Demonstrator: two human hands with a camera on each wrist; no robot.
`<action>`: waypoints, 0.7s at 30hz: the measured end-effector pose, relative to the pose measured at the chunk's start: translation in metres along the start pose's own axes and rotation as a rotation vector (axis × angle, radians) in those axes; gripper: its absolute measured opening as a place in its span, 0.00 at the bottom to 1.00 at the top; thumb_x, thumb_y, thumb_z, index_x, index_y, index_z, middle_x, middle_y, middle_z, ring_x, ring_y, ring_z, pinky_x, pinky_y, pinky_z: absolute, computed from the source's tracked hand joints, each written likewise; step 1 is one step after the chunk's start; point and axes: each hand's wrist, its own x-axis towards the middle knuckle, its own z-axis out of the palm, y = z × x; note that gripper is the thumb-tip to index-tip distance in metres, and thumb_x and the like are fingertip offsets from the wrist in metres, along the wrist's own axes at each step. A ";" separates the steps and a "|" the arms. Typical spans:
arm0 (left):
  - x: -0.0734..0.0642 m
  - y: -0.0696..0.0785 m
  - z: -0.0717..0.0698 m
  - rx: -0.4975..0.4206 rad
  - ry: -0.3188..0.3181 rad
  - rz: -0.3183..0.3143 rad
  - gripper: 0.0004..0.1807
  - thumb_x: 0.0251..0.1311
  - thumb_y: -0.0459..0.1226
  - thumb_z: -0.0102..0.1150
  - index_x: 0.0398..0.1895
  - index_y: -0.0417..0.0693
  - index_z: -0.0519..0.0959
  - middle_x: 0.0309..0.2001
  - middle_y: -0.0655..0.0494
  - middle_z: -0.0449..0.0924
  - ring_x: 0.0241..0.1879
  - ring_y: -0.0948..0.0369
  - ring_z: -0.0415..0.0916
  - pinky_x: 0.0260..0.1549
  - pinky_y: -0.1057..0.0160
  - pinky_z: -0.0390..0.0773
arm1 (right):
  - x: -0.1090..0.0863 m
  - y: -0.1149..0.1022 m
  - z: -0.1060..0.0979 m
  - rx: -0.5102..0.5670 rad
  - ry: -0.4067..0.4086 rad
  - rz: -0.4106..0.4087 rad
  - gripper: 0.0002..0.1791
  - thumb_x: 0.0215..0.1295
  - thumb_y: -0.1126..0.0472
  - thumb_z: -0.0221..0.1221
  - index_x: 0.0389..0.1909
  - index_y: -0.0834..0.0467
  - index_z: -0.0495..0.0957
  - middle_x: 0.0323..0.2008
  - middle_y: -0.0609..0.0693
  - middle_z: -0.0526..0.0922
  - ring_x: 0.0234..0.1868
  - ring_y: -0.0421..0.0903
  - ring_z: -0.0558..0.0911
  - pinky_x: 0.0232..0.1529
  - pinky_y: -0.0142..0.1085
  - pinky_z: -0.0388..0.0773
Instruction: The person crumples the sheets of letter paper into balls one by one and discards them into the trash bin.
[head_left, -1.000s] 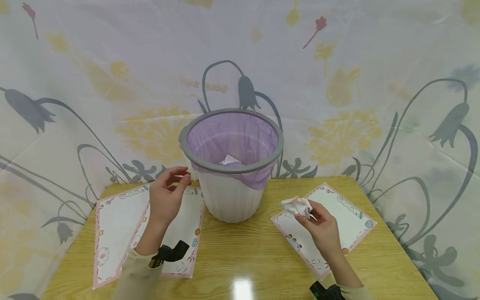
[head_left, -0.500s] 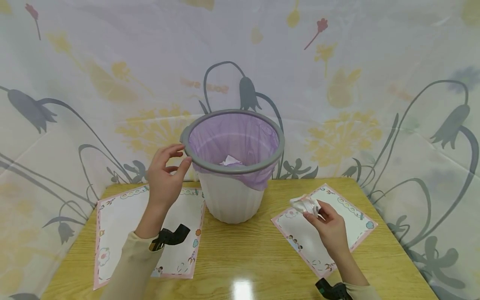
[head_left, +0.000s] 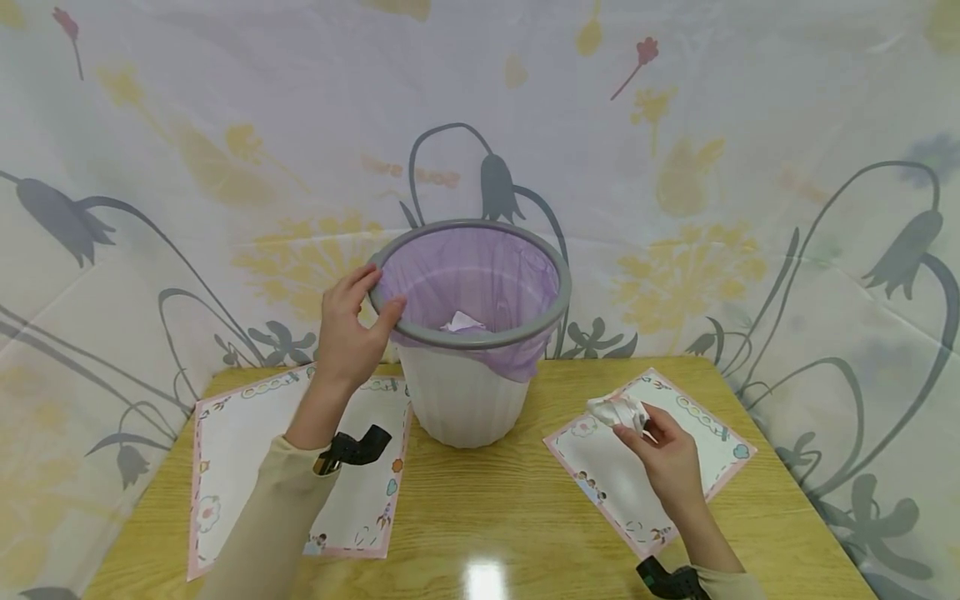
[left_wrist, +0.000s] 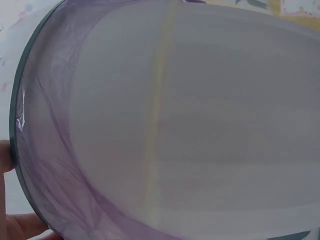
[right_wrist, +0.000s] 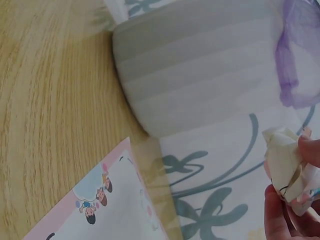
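Note:
A white trash can (head_left: pixel 465 400) with a grey rim and a purple bag liner stands at the middle of the table. My left hand (head_left: pixel 351 333) holds its rim at the left, thumb and fingers spread along the edge; the left wrist view shows fingertips (left_wrist: pixel 27 226) against the rim. In my right hand (head_left: pixel 671 467), a crumpled piece of paper (head_left: pixel 618 412) is pinched between thumb and fingers. That hand is over a pink-bordered sheet (head_left: pixel 622 492) on the right, apart from the can. White crumpled paper (head_left: pixel 462 322) lies inside the can.
Two more pink-bordered sheets (head_left: pixel 240 467) lie overlapping on the table's left side, partly under my left forearm. The wooden table (head_left: pixel 480 508) ends at a flower-patterned cloth (head_left: pixel 480 83) behind and at both sides.
My left hand has risen from beside the can, then come right onto its rim. My right hand, with the crumpled paper, has shifted slightly right and down.

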 end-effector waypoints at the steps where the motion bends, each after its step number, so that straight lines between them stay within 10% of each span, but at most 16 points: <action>1: 0.000 0.000 0.001 -0.006 -0.001 -0.004 0.30 0.63 0.42 0.63 0.62 0.29 0.75 0.67 0.42 0.70 0.65 0.45 0.60 0.60 0.46 0.63 | 0.000 -0.001 0.000 -0.005 0.002 0.002 0.23 0.62 0.73 0.65 0.57 0.75 0.74 0.43 0.46 0.79 0.39 0.38 0.79 0.40 0.25 0.80; 21: -0.008 -0.008 0.014 -0.060 0.066 -0.008 0.30 0.68 0.46 0.52 0.65 0.35 0.73 0.69 0.48 0.67 0.73 0.53 0.55 0.63 0.45 0.67 | 0.038 -0.043 -0.024 -0.040 -0.084 -0.045 0.26 0.69 0.68 0.60 0.65 0.72 0.68 0.49 0.42 0.76 0.49 0.32 0.79 0.46 0.22 0.77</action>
